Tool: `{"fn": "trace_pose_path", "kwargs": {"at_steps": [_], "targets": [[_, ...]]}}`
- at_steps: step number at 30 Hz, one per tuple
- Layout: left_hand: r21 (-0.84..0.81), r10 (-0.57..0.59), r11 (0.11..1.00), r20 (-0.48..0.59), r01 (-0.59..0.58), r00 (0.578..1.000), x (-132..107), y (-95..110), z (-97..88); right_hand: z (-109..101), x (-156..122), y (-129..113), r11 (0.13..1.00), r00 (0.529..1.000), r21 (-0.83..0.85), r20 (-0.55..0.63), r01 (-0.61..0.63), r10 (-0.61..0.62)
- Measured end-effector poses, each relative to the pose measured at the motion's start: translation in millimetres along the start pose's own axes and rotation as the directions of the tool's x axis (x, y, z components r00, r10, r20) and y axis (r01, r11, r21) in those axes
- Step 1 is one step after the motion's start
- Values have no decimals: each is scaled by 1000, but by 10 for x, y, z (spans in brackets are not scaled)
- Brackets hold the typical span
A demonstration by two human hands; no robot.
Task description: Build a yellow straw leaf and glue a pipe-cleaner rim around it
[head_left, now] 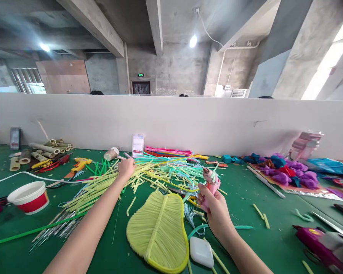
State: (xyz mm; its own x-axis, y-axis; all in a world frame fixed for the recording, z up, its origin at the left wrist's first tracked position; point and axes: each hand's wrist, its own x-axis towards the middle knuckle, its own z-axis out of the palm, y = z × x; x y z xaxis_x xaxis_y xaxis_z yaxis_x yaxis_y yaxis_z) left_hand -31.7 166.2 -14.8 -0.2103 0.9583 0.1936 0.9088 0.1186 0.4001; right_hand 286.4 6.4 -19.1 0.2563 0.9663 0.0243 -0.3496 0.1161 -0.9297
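Note:
My left hand (126, 169) reaches to the far side of a pile of pale yellow-green fuzzy chenille stems (103, 186). Its fingers look closed, but what lies in them is hidden; pale sticks show close by. My right hand (214, 209) grips a pink hot glue gun (208, 192), its nozzle pointing up and a dark cord hanging below. A mint-green strip is beside the nozzle. Between my forearms lies a yellow-green leaf shape (160, 232) with a centre rib and a bright yellow edge along its right side. Neither hand touches it.
A white earbud case (201, 252) lies right of the leaf. Leftward are a paper cup (30, 197), a yellow glue gun (80, 165) and bamboo tubes (47, 150). A phone (138, 145) leans on the white partition (171, 121). Purple fuzzy pieces (305, 179) and a magenta tool (317, 243) lie right.

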Motion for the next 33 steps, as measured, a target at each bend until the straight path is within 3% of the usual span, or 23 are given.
{"fn": "trace_pose_path", "kwargs": {"at_steps": [5,10,14,17,26,33], "targets": [[-44,43,998,-2,-43,999,39,-183,89,202,168,-177,996,990,12,111,-87,85],[-121,124,985,13,-121,992,166,-299,43,746,595,-324,973,941,-8,252,-231,225],[-116,150,982,9,-148,989,174,-344,-3,1195,992,-173,965,917,-34,305,-260,258],[-103,165,981,7,-163,986,155,-364,-17,1415,1205,39,963,915,-23,308,-267,261],[-81,100,992,24,-98,995,212,-408,72,1757,1497,436,964,899,20,366,-265,239],[-250,96,963,-17,-98,995,290,-488,124,1814,1581,700,963,902,34,359,-268,238]]}}
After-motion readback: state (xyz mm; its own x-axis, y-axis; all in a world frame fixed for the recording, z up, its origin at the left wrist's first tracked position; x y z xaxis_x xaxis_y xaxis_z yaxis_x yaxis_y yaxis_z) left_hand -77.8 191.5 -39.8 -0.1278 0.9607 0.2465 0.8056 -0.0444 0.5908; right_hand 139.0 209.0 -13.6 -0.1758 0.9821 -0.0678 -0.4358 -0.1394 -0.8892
